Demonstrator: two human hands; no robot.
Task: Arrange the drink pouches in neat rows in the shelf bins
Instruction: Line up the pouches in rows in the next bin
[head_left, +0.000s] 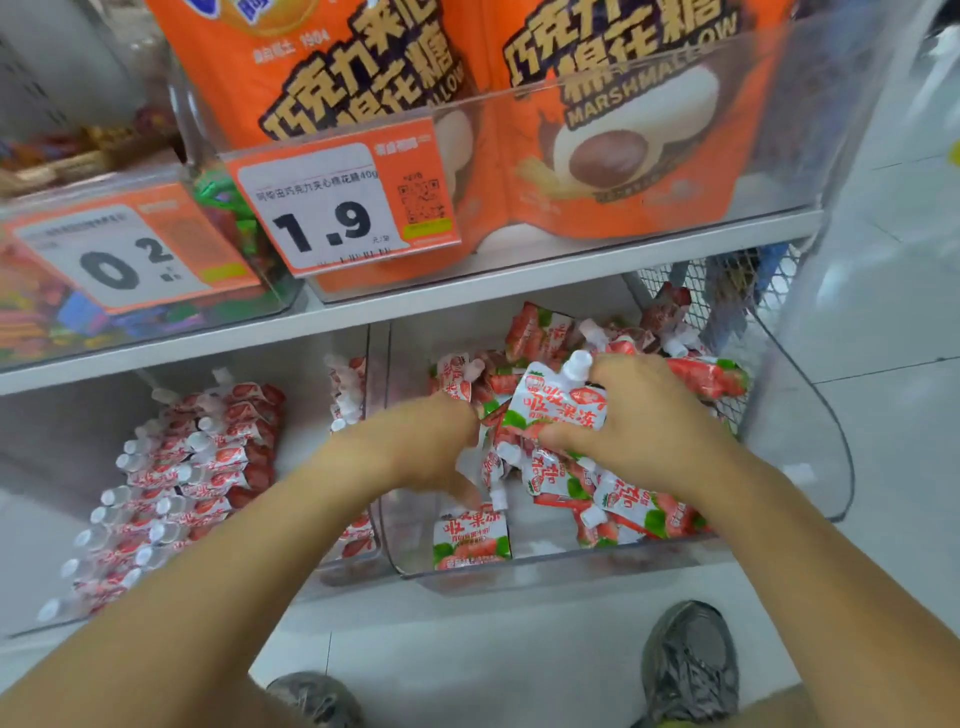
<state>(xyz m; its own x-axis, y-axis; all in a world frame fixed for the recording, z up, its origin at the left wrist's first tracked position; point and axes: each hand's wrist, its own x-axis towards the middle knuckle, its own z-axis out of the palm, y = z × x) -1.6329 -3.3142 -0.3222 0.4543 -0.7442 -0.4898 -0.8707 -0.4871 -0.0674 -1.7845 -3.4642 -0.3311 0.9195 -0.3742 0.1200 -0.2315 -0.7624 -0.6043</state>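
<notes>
A clear plastic bin (519, 574) on the lower shelf holds a loose heap of red-and-white strawberry drink pouches (628, 506) with white caps. My right hand (639, 421) grips one pouch (558, 402) by its top, cap up, above the heap. My left hand (431, 447) reaches into the same bin, fingers curled down among the pouches; what they hold is hidden. One pouch (470, 535) stands upright at the bin's front left. The bin to the left (67, 415) holds pouches in neat rows (176, 483).
A narrow bin (358, 564) with a few pouches sits between the two. The shelf above carries orange marshmallow bags (597, 130) and price tags (332, 208). A wire basket (727, 296) stands behind right. My shoes (691, 660) are on the white floor below.
</notes>
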